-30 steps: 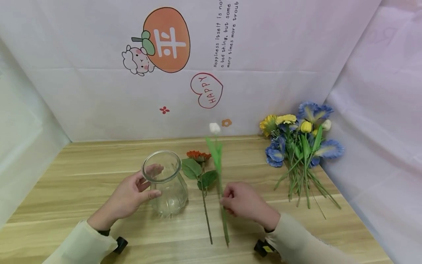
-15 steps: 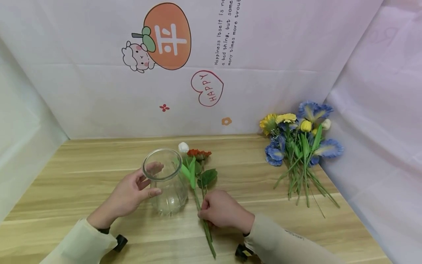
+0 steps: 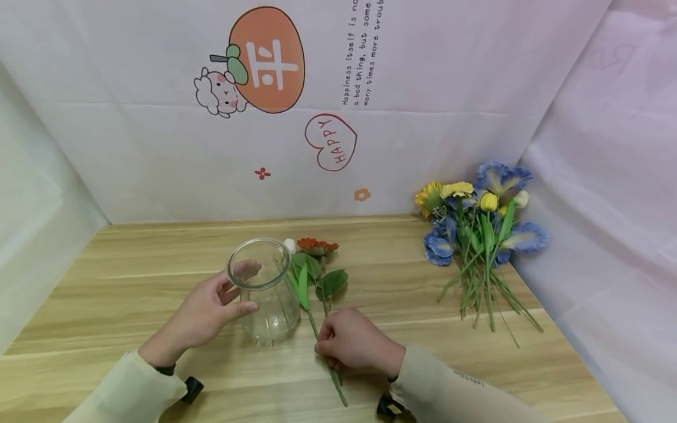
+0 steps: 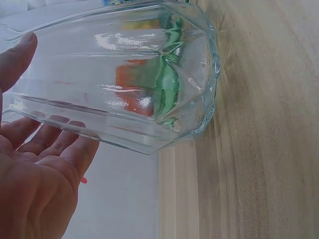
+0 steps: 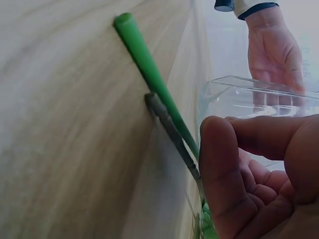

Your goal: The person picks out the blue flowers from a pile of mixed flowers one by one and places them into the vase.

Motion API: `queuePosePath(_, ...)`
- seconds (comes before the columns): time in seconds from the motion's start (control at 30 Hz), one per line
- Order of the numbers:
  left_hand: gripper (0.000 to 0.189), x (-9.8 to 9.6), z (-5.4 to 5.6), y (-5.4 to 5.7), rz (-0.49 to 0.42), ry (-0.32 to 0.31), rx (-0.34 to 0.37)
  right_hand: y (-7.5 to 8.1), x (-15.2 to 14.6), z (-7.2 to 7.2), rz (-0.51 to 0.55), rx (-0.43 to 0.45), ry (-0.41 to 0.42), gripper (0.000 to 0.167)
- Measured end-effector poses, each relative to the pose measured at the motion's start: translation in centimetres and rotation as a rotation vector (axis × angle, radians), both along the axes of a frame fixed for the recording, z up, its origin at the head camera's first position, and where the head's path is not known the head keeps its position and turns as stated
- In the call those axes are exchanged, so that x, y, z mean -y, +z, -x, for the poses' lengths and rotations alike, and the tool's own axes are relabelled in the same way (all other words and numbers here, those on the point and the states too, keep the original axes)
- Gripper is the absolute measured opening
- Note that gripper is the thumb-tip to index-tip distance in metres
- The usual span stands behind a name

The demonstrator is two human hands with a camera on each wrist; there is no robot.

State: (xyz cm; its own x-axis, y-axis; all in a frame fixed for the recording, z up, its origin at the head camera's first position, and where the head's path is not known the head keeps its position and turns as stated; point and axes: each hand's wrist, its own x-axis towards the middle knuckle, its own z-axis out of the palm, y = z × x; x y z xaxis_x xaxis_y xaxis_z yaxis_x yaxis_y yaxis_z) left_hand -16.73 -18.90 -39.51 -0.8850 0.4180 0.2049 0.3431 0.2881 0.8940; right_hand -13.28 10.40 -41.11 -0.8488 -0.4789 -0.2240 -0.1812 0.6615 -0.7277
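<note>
My left hand point(image 3: 203, 311) holds a clear glass vase point(image 3: 272, 323) at its left side, the thumb in front and the fingers behind. The vase stands upright on the table. Just right of it lies a white tulip point(image 3: 303, 288) with green leaves; its head is partly behind the vase rim. My right hand point(image 3: 359, 343) pinches the tulip's stem low down between thumb and index finger. Alongside lies an orange-red flower point(image 3: 317, 247) with broad leaves. In the right wrist view, the tulip's green stem point(image 5: 154, 74) crosses close to the other flower's brown stem point(image 5: 172, 132).
A pile of blue, yellow and white artificial flowers point(image 3: 483, 235) lies at the back right of the wooden table point(image 3: 158, 258). A white printed cloth point(image 3: 412, 135) hangs behind the table, and more white cloth point(image 3: 608, 235) rises at the sides.
My right hand has moved left with the white tulip, lowering it from above the table to beside the orange-red flower and vase. Over the last half second it barely shifts. The left hand stays put.
</note>
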Motion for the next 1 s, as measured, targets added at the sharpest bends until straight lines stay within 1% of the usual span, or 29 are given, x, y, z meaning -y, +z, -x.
queuePosePath(0.1,0.074,0.1,0.0,0.0,0.002,0.003,0.001,-0.2,-0.3,0.1,0.014,0.015,0.004,0.022)
queuePosePath(0.17,0.074,0.2,0.0,0.0,0.002,0.005,0.001,-0.4,-0.7,0.3,0.019,0.009,0.006,0.021)
queuePosePath(0.23,0.073,0.2,0.0,-0.1,0.0,0.006,0.0,-0.7,-1.3,0.7,0.01,-0.021,-0.002,0.019)
queuePosePath(0.3,0.072,0.2,0.0,-0.1,-0.002,0.006,-0.003,-0.8,-2.4,1.2,-0.005,-0.062,-0.028,0.017)
queuePosePath(0.4,0.071,0.1,0.0,-0.1,-0.007,0.004,0.0,-0.9,-4.7,2.1,-0.032,-0.117,-0.107,0.014)
queuePosePath(0.53,0.072,0.0,0.0,0.0,-0.004,-0.003,0.006,-0.6,-8.6,3.1,-0.078,-0.15,-0.256,0.01)
queuePosePath(0.63,0.072,-0.2,0.0,0.0,0.0,-0.006,0.01,0.3,-12.0,3.7,-0.125,-0.176,-0.358,0.008)
queuePosePath(0.7,0.071,-0.2,0.1,0.0,-0.002,-0.007,0.012,1.1,-14.3,4.0,-0.142,-0.187,-0.41,0.01)
queuePosePath(0.8,0.07,-0.2,0.1,0.0,0.003,-0.005,0.001,2.2,-17.5,4.1,-0.142,-0.181,-0.469,0.019)
queuePosePath(0.87,0.069,-0.1,0.0,0.0,0.007,-0.004,-0.004,2.7,-19.3,3.9,-0.156,-0.169,-0.5,0.024)
queuePosePath(0.9,0.069,-0.1,0.0,0.0,0.01,-0.001,-0.004,2.8,-20.2,3.7,-0.181,-0.178,-0.512,0.026)
queuePosePath(0.97,0.069,0.0,0.0,0.0,0.013,0.001,0.003,2.8,-21.8,3.4,-0.264,-0.232,-0.521,0.028)
queuePosePath(1.0,0.07,0.0,-0.1,0.0,0.013,0.001,0.01,2.8,-22.4,3.2,-0.311,-0.247,-0.528,0.025)
